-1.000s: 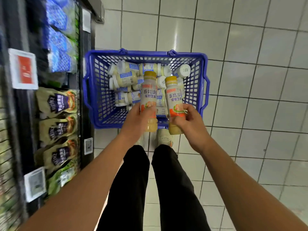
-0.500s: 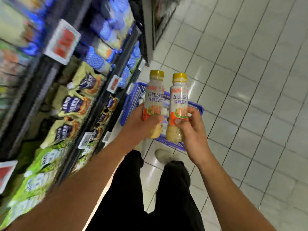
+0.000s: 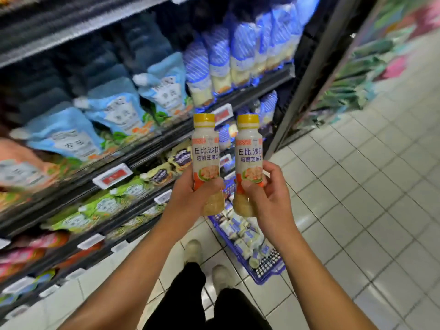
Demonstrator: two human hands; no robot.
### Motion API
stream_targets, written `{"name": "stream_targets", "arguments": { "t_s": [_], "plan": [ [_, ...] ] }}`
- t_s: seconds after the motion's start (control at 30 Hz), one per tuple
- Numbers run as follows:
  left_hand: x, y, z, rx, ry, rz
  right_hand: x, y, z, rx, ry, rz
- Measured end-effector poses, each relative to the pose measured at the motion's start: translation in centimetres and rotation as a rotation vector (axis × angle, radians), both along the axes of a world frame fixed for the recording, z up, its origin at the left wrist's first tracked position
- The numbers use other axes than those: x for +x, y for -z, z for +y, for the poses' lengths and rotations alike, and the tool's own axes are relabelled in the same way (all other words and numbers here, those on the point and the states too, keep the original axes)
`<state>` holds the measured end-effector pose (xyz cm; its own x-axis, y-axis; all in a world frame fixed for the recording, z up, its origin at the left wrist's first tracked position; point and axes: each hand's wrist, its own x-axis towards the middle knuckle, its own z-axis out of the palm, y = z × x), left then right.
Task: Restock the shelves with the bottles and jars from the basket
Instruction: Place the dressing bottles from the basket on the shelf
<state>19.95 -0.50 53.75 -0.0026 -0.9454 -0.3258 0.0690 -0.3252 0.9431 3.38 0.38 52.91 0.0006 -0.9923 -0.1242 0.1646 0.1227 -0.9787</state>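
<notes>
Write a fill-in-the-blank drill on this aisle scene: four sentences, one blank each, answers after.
1. The bottle in the left hand has a ____ cap.
2. The right hand grips a second bottle, held ____.
3. The basket on the floor is ____.
4. The shelves stand on the person's ____ side.

Answers: yellow; upright; blue; left.

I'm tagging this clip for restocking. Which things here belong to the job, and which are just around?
Job: left bottle in the left hand, right bottle in the right hand, blue basket, jars in it, shelves.
Just around: blue pouches, green packets, price tags, tiled floor.
</notes>
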Motion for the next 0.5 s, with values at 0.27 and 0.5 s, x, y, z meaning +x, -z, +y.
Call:
{"name": "stream_targets", "arguments": {
  "t_s": [0.27, 0.5],
  "plan": [
    [7.1, -5.2, 5.4, -0.145, -0.306, -0.047, 7.6, -4.7, 0.7, -0.121, -0.277, -0.035],
    [14.5, -7.7, 11.9, -0.214, -0.549, -0.052, 16.7, -7.5, 3.1, -0.2, -0.52, -0.049]
  ]
}}
